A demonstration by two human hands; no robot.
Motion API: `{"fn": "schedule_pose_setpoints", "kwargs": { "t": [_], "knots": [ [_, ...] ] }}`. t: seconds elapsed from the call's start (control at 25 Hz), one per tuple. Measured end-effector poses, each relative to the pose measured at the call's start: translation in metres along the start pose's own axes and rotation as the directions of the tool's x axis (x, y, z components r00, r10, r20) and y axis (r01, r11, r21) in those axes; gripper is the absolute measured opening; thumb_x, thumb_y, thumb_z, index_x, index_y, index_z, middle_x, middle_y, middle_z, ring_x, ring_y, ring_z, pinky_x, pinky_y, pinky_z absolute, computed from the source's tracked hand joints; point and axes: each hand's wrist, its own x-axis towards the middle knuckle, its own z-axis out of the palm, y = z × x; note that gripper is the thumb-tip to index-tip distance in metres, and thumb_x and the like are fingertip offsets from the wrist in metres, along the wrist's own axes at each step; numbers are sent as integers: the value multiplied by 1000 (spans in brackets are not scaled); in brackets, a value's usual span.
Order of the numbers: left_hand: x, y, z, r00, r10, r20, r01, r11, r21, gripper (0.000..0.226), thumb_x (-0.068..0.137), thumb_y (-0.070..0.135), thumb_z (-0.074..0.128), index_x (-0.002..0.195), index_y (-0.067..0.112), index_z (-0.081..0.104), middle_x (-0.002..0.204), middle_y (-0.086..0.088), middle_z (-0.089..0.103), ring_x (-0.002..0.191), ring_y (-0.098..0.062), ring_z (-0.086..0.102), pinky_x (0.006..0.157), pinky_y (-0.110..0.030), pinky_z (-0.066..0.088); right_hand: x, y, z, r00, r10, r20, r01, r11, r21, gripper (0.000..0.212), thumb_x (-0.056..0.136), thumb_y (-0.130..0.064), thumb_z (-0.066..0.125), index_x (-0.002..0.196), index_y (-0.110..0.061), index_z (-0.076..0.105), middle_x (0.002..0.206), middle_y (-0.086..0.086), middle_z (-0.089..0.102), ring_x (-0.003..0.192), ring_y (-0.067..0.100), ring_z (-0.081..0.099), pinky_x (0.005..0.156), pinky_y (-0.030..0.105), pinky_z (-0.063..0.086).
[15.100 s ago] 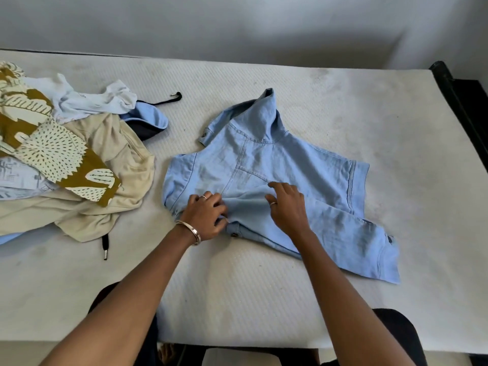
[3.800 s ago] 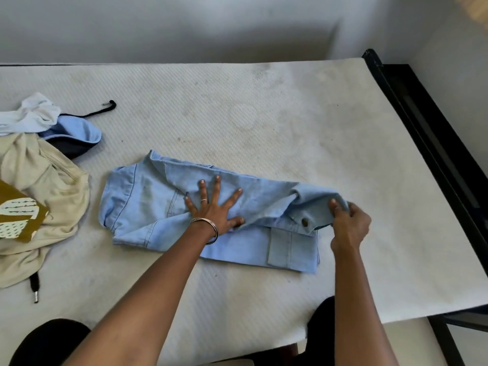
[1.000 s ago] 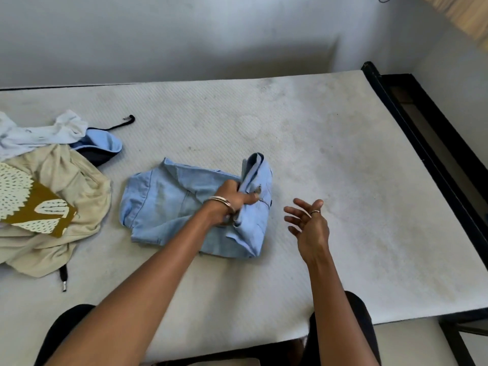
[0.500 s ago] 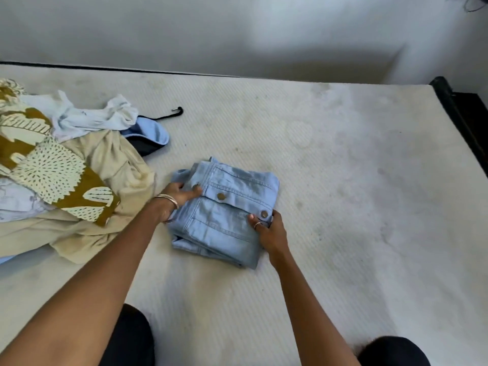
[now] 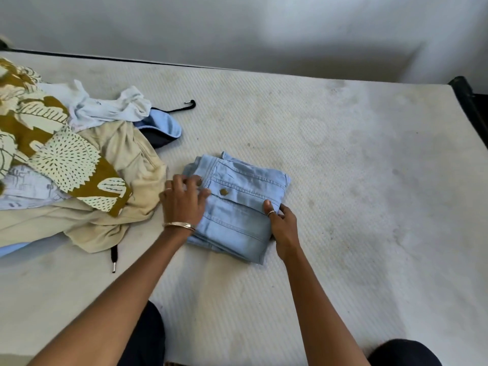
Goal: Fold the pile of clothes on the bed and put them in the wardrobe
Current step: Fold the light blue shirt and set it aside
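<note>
The person is wearing a thin metal bangle [image 5: 179, 225] on the left wrist, a ring on a left finger, and another ring [image 5: 271, 213] on the right hand. Arms are showing bare; dark trousers [image 5: 144, 336] are covering both knees.

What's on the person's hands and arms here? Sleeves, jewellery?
No sleeves in view; both forearms are bare. The left hand has a metal bangle at the wrist and a ring on one finger. The right hand wears one ring. No gloves or watch.
</note>
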Motion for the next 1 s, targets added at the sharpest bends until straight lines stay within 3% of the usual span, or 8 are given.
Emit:
{"fn": "schedule_pose_setpoints", "kwargs": {
  "t": [0.16, 0.36, 0.48, 0.52, 0.6, 0.72, 0.88, 1.0],
  "knots": [
    [-38, 40, 14, 879, 96, 468, -124, 992, 30, 66, 85, 71, 24, 141, 41, 40, 150, 0, 32, 131, -37, 32, 102, -55, 32, 5, -22, 5, 994, 104, 17, -104, 994, 15, 26, 77, -21, 82, 97, -9, 72, 95, 7, 75, 79, 22, 72, 56, 30, 56],
    [6, 75, -27, 763, -274, 585, 436, 886, -154, 63, 96, 62, 21, 132, 22, 54, 148, -7, 38, 134, -37, 32, 108, -53, 25, -10, -71, 16, 990, -63, 124, 80, 987, -138, 30, 70, -6, 79, 97, -6, 69, 96, 10, 73, 91, 30, 70, 74, 44, 61],
    [32, 94, -65, 578, -297, 760, 814, 146, -562, 80, 89, 72, 33, 114, 3, 64, 120, -18, 61, 103, -36, 60, 90, -50, 49, -41, -123, 18, 870, -407, 278, 491, 756, -433, 34, 70, -20, 71, 98, -3, 62, 95, 12, 68, 82, 24, 65, 68, 42, 56],
    [31, 95, -73, 547, -181, 817, 812, -125, -571, 78, 87, 72, 40, 107, 2, 65, 108, -19, 65, 94, -36, 64, 84, -53, 53, -56, -140, 18, 796, -484, 364, 604, 591, -535, 40, 70, -26, 66, 103, -3, 60, 98, 11, 66, 82, 25, 62, 68, 41, 52],
    [24, 96, -81, 602, -9, 798, 740, -371, -562, 59, 86, 56, 58, 107, 2, 64, 99, -18, 68, 90, -35, 67, 75, -52, 57, -86, -157, 17, 646, -557, 522, 685, 120, -719, 45, 72, -29, 56, 115, -14, 54, 105, 6, 64, 89, 30, 60, 76, 42, 46],
    [-1, 80, -57, 654, 112, 748, 733, -340, -590, 74, 43, 35, 84, 110, 10, 65, 88, -7, 73, 78, -19, 71, 64, -35, 60, -113, -128, 7, 417, -651, 634, 506, -413, -757, 41, 77, -13, 46, 115, -23, 55, 106, 9, 66, 93, 35, 61, 85, 47, 41],
    [-45, 65, -32, 480, 161, 862, 872, -197, -449, 76, 85, 72, 39, 91, 7, 78, 98, -16, 73, 84, -26, 71, 77, -40, 54, -129, -2, -39, 584, -500, 639, 483, -419, -769, 17, 81, -18, 56, 95, -23, 65, 116, 16, 66, 104, 36, 64, 82, 44, 47],
    [-96, 67, -18, 429, 44, 902, 903, -65, -426, 49, 91, 51, 51, 106, 9, 70, 113, -21, 68, 86, -29, 68, 74, -39, 53, -135, 74, -69, 764, -227, 604, 537, -297, -790, 64, 42, -46, 90, 97, -28, 62, 128, 10, 58, 110, 29, 62, 71, 47, 52]
  ]
}}
